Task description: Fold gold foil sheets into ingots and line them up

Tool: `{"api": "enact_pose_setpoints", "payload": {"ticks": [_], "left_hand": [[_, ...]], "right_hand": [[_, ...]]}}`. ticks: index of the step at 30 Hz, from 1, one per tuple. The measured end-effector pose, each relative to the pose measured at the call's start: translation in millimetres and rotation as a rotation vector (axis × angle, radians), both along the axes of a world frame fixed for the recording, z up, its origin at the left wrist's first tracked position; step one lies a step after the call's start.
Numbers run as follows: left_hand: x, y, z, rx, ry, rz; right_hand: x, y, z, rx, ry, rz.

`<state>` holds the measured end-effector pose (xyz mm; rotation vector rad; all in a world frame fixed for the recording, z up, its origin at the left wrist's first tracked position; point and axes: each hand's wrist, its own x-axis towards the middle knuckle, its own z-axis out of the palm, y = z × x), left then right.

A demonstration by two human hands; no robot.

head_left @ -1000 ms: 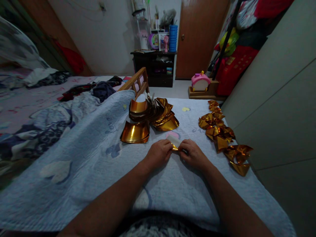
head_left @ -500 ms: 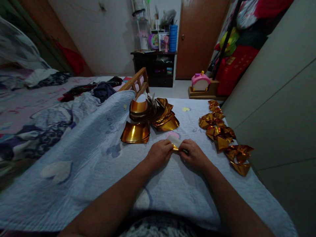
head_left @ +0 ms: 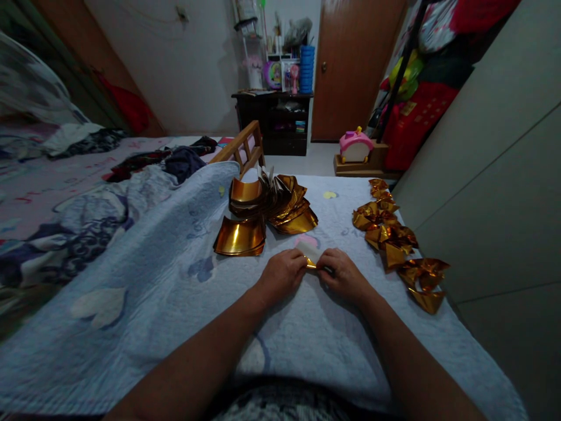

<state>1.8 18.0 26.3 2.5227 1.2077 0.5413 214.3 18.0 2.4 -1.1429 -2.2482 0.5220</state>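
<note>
Between my two hands is a small sheet of gold foil paper (head_left: pixel 309 252), white side up, its near edge turned over to show a gold strip. My left hand (head_left: pixel 284 272) pinches its left end, and my right hand (head_left: pixel 342 272) pinches the right end. Both sets of fingers are closed, with the thumbs partly hidden. Beyond my left hand lie fanned stacks of flat gold foil sheets (head_left: pixel 240 237). A row of folded gold foil pieces (head_left: pixel 392 237) runs along the right side of the bed.
A pale blue quilt (head_left: pixel 175 327) covers the bed under my hands. Clothes (head_left: pixel 184 164) lie on another bed at the left, past a wooden rail (head_left: pixel 241 146). A pink toy (head_left: pixel 356 146) stands beyond the far edge, and a pale cabinet (head_left: pixel 495 204) borders the right.
</note>
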Motion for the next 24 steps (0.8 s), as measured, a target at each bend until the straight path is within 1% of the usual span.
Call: {"api": "enact_pose_setpoints", "payload": {"ticks": [11,24], "left_hand": [[-1.7,0.8,-3.4,0.021,-0.018,-0.017],[-0.8,0.6,-2.8,0.016,-0.013,-0.010]], "right_hand": [[-0.2,-1.7,1.4,-0.007,-0.005,-0.004],[0.5,-0.6,0.1,-0.022,-0.013,0.002]]}}
